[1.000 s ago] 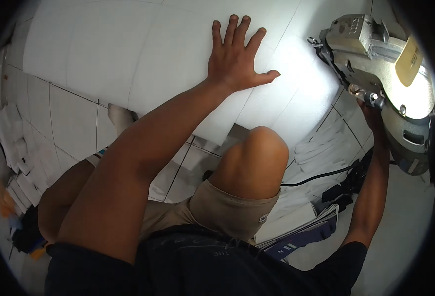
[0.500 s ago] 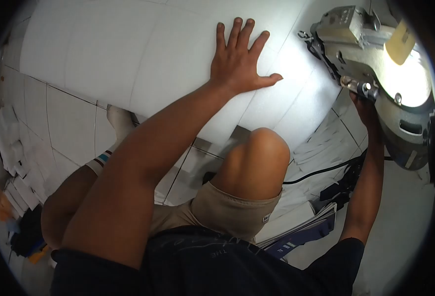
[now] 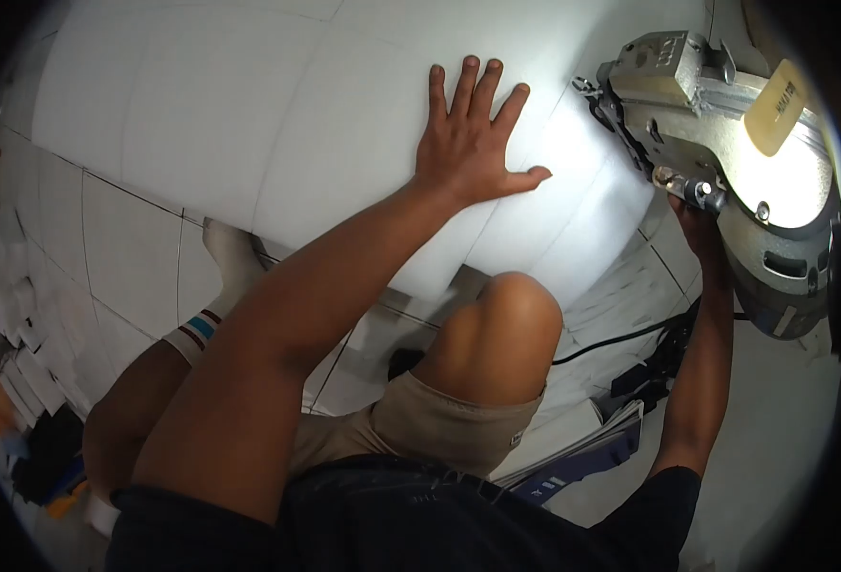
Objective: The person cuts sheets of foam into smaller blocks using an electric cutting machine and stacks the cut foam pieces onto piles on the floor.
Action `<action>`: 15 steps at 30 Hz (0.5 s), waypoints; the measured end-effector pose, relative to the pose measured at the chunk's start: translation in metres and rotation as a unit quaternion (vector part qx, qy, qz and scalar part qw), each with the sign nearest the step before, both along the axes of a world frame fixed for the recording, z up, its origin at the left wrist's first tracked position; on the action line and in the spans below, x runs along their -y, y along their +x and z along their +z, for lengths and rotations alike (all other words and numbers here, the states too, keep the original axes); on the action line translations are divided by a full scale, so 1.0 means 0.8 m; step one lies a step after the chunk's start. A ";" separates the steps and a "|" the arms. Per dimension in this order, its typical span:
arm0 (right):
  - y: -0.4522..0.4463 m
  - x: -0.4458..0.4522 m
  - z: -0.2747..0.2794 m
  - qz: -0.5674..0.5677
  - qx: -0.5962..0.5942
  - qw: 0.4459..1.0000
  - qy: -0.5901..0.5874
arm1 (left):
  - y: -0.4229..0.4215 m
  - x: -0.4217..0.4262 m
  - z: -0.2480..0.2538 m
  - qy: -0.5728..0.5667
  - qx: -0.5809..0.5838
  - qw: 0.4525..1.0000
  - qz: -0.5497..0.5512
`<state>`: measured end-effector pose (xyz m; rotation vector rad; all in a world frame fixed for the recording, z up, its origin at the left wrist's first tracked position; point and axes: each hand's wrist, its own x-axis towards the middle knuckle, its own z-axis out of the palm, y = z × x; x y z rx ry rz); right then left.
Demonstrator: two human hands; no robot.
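Note:
My left hand (image 3: 468,157) lies flat with its fingers spread, palm down on a large white sheet (image 3: 182,105) marked with thin lines. At the right, my right hand (image 3: 699,229) is up against the near side of a grey metal cutting machine (image 3: 782,243), gripping it below a small cylindrical fitting (image 3: 692,188). Most of that hand's fingers are hidden behind the machine. A bright light shines on the machine's body and across the sheet beside it. A yellowish translucent piece with lettering (image 3: 773,110) sticks up from the machine.
A black cable (image 3: 601,345) runs from under the right forearm toward my bent knee (image 3: 506,324). Stacked papers or books with a blue cover (image 3: 573,472) lie by my thigh. White scraps (image 3: 6,276) and dark cloth (image 3: 49,453) are on the tiled floor (image 3: 130,238) at left.
The whole view has shifted, so hands, sheet and machine all appear slightly lower. My left hand stays flat on the sheet, and my right hand stays at the machine.

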<state>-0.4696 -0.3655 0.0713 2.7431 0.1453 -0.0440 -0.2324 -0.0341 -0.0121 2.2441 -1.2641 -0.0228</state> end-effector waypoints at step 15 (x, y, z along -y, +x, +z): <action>-0.030 0.031 -0.024 -0.091 0.017 0.994 0.050 | 0.008 -0.035 0.019 0.077 0.048 0.996 0.006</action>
